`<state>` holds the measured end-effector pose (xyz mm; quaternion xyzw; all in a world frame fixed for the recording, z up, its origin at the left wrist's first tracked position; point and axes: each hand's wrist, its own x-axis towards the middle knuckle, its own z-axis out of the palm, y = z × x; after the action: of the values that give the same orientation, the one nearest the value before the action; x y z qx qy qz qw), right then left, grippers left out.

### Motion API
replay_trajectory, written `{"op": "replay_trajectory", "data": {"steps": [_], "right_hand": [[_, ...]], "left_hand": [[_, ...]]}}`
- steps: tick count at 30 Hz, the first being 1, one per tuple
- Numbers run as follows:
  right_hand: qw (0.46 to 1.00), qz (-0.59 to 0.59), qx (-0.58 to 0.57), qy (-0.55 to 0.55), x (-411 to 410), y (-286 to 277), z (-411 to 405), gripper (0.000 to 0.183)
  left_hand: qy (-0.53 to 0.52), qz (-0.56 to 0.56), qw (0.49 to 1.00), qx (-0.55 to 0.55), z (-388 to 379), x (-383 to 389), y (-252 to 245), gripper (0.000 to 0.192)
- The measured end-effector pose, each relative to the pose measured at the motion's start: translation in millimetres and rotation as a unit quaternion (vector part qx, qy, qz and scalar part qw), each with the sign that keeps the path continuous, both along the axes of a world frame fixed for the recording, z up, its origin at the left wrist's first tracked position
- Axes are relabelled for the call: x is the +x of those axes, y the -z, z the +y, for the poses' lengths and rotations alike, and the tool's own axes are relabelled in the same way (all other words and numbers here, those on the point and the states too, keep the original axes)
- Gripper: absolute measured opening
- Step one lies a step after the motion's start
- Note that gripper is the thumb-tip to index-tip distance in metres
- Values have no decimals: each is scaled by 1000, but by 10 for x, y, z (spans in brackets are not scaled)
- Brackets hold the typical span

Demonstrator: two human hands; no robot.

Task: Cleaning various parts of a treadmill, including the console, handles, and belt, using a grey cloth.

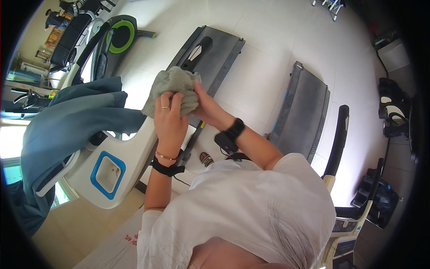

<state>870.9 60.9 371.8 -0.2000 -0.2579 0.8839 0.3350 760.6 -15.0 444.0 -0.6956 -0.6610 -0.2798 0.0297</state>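
Observation:
A bunched grey-green towel cloth (174, 85) is held between my two hands, above the end of a treadmill's white side arm. My left hand (171, 122), with a ring on one finger, presses its fingers into the near side of the cloth. From the right, my right hand (210, 106) grips the cloth; some of its fingers are hidden behind it. The white treadmill arm (134, 151) carries a cup holder with a blue rim (109, 175), with dark specks inside. A blue-grey cloth or garment (77, 116) lies draped over the treadmill's console and handle.
Beyond my hands lies a treadmill deck (218, 50); another deck (299, 114) stands to the right, with a black handrail (337, 141). An exercise machine with a green ring (121, 37) stands far left. A person (57, 20) is in the background.

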Motion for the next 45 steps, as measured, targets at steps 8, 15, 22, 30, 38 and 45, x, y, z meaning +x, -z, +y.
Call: {"op": "replay_trajectory", "data": {"steps": [8, 15, 22, 30, 38, 45], "right_hand": [[992, 105, -42, 50, -376, 170, 293, 57], [924, -323, 112, 173, 7, 291, 198, 44], [906, -78, 199, 366, -64, 221, 1010, 71], [952, -50, 39, 300, -242, 275, 1270, 78], [973, -25, -64, 219, -279, 213, 590, 57], [984, -63, 40, 163, -106, 136, 959, 47]], "left_hand": [[8, 64, 998, 8, 12, 57, 16, 56], [58, 109, 991, -44, -47, -25, 97, 56], [43, 108, 993, -33, 200, 83, 26, 57], [50, 130, 989, -57, 281, 152, 100, 52], [47, 100, 993, -39, 155, 108, 109, 44], [53, 69, 995, -50, 151, 37, 55, 32]]}}
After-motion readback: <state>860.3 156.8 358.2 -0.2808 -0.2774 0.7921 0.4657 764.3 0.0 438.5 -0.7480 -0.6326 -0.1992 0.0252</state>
